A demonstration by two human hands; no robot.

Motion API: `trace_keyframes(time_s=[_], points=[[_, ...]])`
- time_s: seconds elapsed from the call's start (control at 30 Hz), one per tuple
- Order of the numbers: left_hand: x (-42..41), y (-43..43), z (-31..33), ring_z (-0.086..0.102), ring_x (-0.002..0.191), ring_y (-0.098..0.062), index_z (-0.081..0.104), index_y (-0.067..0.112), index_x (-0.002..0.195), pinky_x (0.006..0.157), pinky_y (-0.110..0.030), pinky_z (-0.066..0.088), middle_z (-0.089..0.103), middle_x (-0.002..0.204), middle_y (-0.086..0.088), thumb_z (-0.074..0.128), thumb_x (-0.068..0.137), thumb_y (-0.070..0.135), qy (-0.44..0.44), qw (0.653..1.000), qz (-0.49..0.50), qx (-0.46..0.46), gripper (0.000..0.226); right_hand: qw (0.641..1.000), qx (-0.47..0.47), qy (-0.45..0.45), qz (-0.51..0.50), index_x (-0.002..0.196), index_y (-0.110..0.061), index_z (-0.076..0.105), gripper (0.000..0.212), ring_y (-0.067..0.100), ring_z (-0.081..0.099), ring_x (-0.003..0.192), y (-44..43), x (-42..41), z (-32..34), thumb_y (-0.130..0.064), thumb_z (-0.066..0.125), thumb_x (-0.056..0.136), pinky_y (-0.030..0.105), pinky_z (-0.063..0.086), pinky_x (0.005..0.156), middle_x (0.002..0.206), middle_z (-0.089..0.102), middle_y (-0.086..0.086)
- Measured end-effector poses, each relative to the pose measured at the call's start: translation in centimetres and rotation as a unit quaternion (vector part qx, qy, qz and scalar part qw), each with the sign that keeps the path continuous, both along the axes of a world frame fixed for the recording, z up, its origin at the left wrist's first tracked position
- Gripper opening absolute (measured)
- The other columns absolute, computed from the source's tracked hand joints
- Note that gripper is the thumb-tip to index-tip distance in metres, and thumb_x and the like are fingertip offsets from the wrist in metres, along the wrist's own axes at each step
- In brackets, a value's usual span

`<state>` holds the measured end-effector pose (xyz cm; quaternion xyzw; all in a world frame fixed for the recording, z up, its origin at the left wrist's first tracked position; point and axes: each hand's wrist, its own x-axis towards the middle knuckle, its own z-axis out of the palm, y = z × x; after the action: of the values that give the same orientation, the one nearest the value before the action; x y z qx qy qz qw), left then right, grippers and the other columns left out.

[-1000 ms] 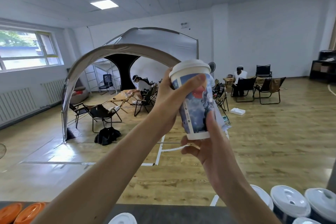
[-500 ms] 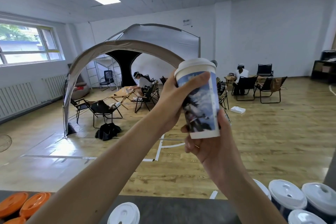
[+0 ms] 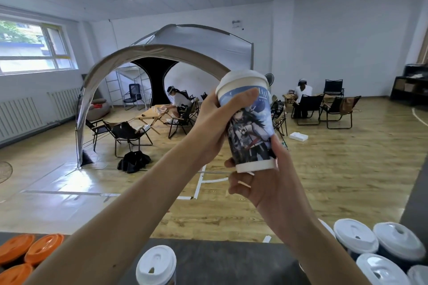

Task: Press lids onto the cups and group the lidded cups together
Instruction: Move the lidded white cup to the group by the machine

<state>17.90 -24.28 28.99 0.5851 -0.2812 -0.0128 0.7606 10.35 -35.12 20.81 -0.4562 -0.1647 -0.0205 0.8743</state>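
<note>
I see the printed cup (image 3: pixel 251 132), white lid (image 3: pixel 243 78) on, tilted in mid-air; lidded cups (image 3: pixel 356 236) cluster lower right.

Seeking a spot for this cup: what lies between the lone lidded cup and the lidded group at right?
Head view: bare dark tabletop, partly hidden under the right forearm.

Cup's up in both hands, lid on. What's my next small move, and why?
Probably set the cup down beside the lidded cups at lower right: its white lid looks seated, and left hand and right hand hold it aloft.
</note>
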Motion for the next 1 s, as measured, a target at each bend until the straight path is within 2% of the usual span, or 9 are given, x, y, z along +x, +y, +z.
trace_keyframes(time_s=[0.1,0.23,0.43,0.53,0.7,0.8,0.87,0.93,1.0], points=[[0.1,-0.3,-0.4,0.075,0.098,-0.03,0.056,0.005,0.131,0.086,-0.04,0.062,0.072,0.115,-0.019,0.083,0.077,0.026,-0.015,0.999,0.027,0.014,0.064,0.998,-0.028,-0.009,-0.047,0.128,-0.008,0.058,0.075,0.026,0.065,0.068,0.0,0.0,-0.2,-0.065,0.062,0.081,0.036,0.057,0.061,0.095,0.069,0.021],[-0.1,-0.3,-0.6,0.073,0.097,-0.029,0.054,-0.002,0.136,0.085,-0.035,0.06,0.073,0.112,-0.016,0.081,0.078,0.034,0.024,0.999,-0.046,0.009,0.073,0.999,0.022,0.019,0.034,0.124,-0.005,0.057,0.071,0.024,0.06,0.062,-0.2,-0.4,-0.5,-0.066,0.044,0.091,0.034,0.055,0.058,0.086,0.067,0.02],[-0.5,-0.4,-1.5,0.075,0.087,-0.024,0.056,0.007,0.127,0.077,-0.032,0.061,0.076,0.099,-0.009,0.074,0.082,0.027,0.034,0.998,-0.045,0.031,0.052,1.0,0.004,0.001,-0.018,0.115,-0.012,0.069,0.06,0.023,0.063,0.072,-0.2,-0.4,-2.0,-0.061,0.045,0.089,0.035,0.054,0.059,0.094,0.069,0.019],[-1.0,-0.6,-2.0,0.075,0.088,-0.023,0.062,0.005,0.122,0.078,-0.03,0.062,0.078,0.101,-0.009,0.076,0.088,0.036,0.04,0.994,-0.032,0.101,0.048,0.999,0.001,0.02,-0.049,0.118,-0.011,0.066,0.059,0.022,0.065,0.076,-0.1,-0.2,-2.6,-0.058,0.051,0.087,0.032,0.054,0.059,0.097,0.071,0.018],[-1.4,-0.3,-5.3,0.071,0.078,-0.026,0.074,0.008,0.105,0.08,-0.037,0.058,0.078,0.098,-0.012,0.063,0.093,0.052,0.166,0.962,-0.001,0.215,0.047,0.988,0.025,0.152,0.028,0.129,-0.005,0.061,0.07,0.022,0.066,0.073,1.0,-1.7,-4.3,-0.059,0.068,0.085,0.027,0.054,0.059,0.101,0.07,0.019],[-1.4,0.5,-9.4,0.069,0.065,-0.019,0.071,0.013,0.102,0.061,-0.027,0.052,0.076,0.085,-0.006,0.058,0.096,0.052,0.206,0.936,0.001,0.285,0.041,0.96,0.08,0.26,0.069,0.119,-0.004,0.067,0.07,0.021,0.063,0.067,1.5,-3.2,-6.3,-0.063,0.061,0.081,0.027,0.051,0.061,0.09,0.07,0.017],[-2.0,1.2,-12.6,0.066,0.056,-0.014,0.071,0.018,0.088,0.056,-0.025,0.05,0.072,0.072,-0.003,0.058,0.097,0.05,0.261,0.917,-0.026,0.3,0.036,0.941,0.109,0.306,0.095,0.112,-0.005,0.069,0.067,0.022,0.062,0.067,1.8,-4.1,-8.2,-0.063,0.063,0.08,0.029,0.05,0.062,0.086,0.069,0.016],[-2.4,2.1,-15.7,0.065,0.055,-0.012,0.072,0.021,0.078,0.06,-0.025,0.05,0.071,0.068,-0.001,0.062,0.095,0.048,0.297,0.902,-0.044,0.311,0.033,0.921,0.132,0.35,0.107,0.106,-0.004,0.069,0.067,0.022,0.062,0.065,2.1,-4.7,-10.3,-0.064,0.066,0.076,0.029,0.05,0.059,0.083,0.067,0.015],[-2.5,2.5,-18.3,0.068,0.067,-0.015,0.075,0.021,0.083,0.07,-0.03,0.052,0.074,0.078,-0.004,0.071,0.087,0.054,0.31,0.892,-0.034,0.328,0.033,0.904,0.152,0.386,0.108,0.103,-0.004,0.069,0.067,0.022,0.061,0.063,2.2,-5.2,-12.1,-0.064,0.07,0.073,0.029,0.05,0.059,0.082,0.066,0.015]])
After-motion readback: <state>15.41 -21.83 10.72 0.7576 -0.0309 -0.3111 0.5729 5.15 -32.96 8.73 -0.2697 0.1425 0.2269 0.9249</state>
